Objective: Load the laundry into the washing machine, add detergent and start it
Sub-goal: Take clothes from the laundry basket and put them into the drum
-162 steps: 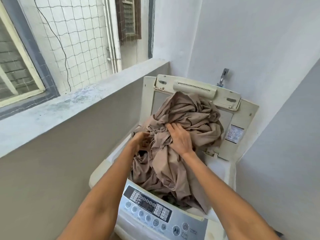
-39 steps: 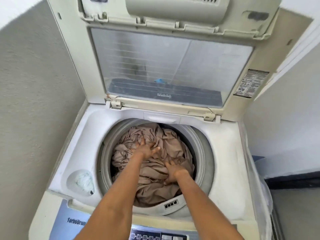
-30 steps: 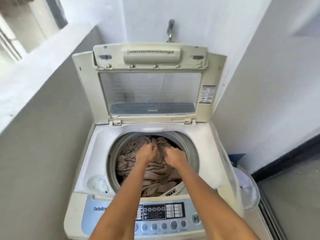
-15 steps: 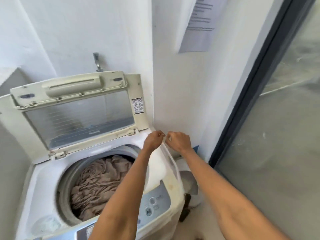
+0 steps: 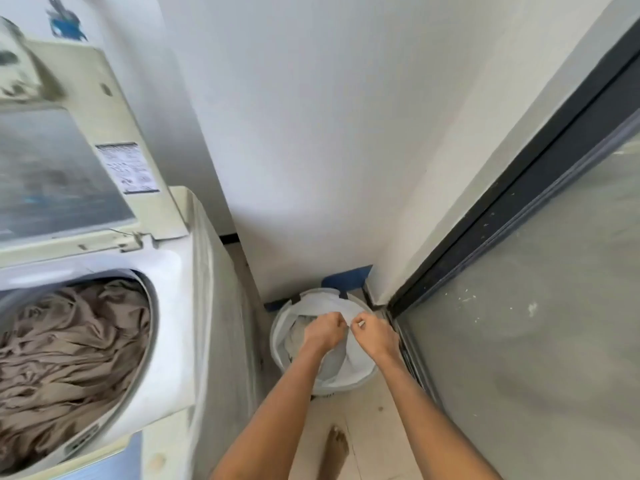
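**Ana:** Tan cloth, crumpled, fills the drum of the washing machine (image 5: 166, 341); that laundry (image 5: 69, 355) sits to the left of the white basket (image 5: 346, 384), inside the open tub. The lid (image 5: 69, 161) stands up behind it.

**Ben:** And the hands?

**Ana:** Both are over the basket, which stands on the floor just right of the machine, in the corner by the wall. The left hand (image 5: 323, 332) has its fingers curled in a fist above the basket's mouth; the right hand (image 5: 375, 336) is curled too, just beside it, the knuckles almost meeting. Whether either pinches the white liner or some cloth inside, I cannot tell. Something pale lies in the basket under them, too unclear to name.

**Ben:** So which step is this?

**Ana:** Loading, I'd judge, and not finished: the drum looks well filled, yet the hands are at the basket, probably for another piece. No detergent is in sight, and the control panel is out of view below the drum.

**Ben:** What does the next move need?

**Ana:** A firm grip on whatever is in the basket, a lift clear of its rim, then a swing left over the machine's edge into the tub. Loose cloth may trail and catch on the rim, so gather it first.
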### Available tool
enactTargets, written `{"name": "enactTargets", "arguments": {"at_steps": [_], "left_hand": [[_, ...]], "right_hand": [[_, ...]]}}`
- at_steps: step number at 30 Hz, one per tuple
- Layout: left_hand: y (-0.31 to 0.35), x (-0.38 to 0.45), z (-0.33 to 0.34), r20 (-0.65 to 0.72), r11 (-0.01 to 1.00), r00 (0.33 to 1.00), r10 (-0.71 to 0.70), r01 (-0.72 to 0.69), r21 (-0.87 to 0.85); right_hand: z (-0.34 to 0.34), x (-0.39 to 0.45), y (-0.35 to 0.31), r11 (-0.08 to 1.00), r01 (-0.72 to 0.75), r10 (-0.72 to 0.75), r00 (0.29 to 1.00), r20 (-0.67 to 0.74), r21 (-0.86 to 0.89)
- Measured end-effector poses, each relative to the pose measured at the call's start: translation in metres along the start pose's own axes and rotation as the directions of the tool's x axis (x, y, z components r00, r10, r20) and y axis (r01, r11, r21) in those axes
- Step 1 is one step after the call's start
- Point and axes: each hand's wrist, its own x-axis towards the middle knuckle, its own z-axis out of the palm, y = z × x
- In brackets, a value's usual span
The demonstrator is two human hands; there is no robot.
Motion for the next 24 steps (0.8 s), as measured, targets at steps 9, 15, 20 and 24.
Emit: {"name": "enactTargets", "arguments": {"at_steps": [9, 15, 20, 24], "left_hand": [[-0.089, 0.123, 0.124, 0.059, 0.951, 0.956, -0.287, 0.292, -0.098], [-0.174, 0.237, 0.231, -0.012, 0.835, 0.869, -0.495, 0.472, -0.281], [-0.224, 0.336, 0.284, -0.055, 0.785, 0.835, -0.548, 0.49, -0.378], [-0.254, 0.397, 0.304, -0.089, 0.783, 0.842, -0.533, 0.451, -0.428]], "right_hand": [[0.161, 0.121, 0.071, 0.972, -0.189, 0.153, 0.961, 0.231, 0.14], [0.306, 0.21, 0.123, 0.877, -0.377, 0.312, 0.918, 0.243, 0.299], [0.389, 0.298, 0.154, 0.884, -0.341, 0.293, 0.937, 0.189, 0.319], [0.436, 0.355, 0.166, 0.926, -0.235, 0.199, 0.969, 0.148, 0.295]]}}
